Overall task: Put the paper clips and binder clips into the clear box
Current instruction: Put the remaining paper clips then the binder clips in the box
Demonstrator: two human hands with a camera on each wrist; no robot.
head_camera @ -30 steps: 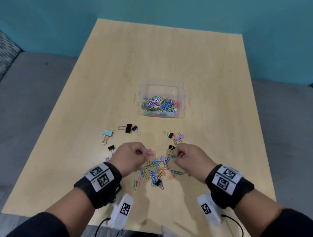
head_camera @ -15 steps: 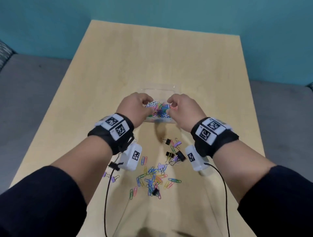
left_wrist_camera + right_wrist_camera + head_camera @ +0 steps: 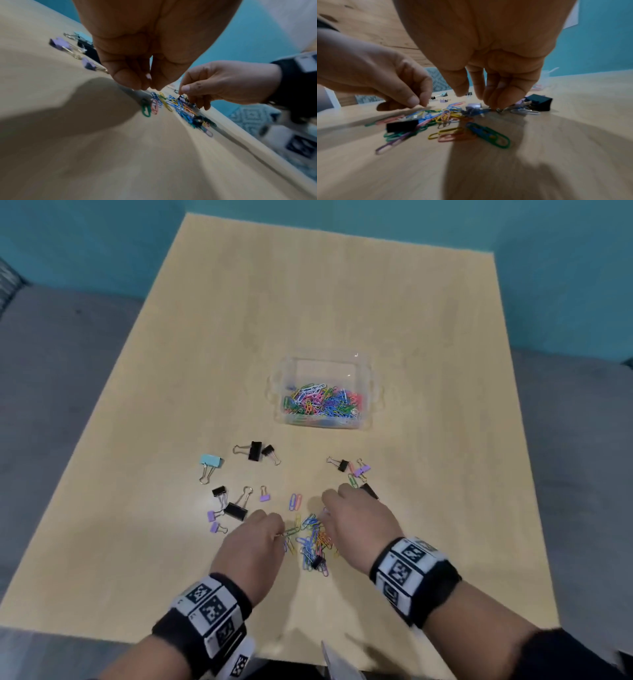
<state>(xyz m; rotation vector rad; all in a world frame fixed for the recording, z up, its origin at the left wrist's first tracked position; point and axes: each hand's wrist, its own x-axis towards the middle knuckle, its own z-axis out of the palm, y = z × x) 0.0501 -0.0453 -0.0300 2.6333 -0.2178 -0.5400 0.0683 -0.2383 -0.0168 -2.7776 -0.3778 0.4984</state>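
From the head view, the loose heap of coloured wire paper clips (image 3: 313, 537) lies on the pale wooden tabletop (image 3: 342, 302) between both hands, the left hand (image 3: 251, 546) pinching at its near-left edge, the right hand (image 3: 359, 522) reaching over its far-right edge, and the clear plastic box (image 3: 371, 392) lies straight ahead, well apart. The left wrist view shows thumb and fingertips (image 3: 126, 81) closed together just above the heap; whether a clip is caught I cannot tell. The right wrist view shows curled fingers (image 3: 501, 97) touching binder-clip wire handles (image 3: 510, 107); grip uncertain.
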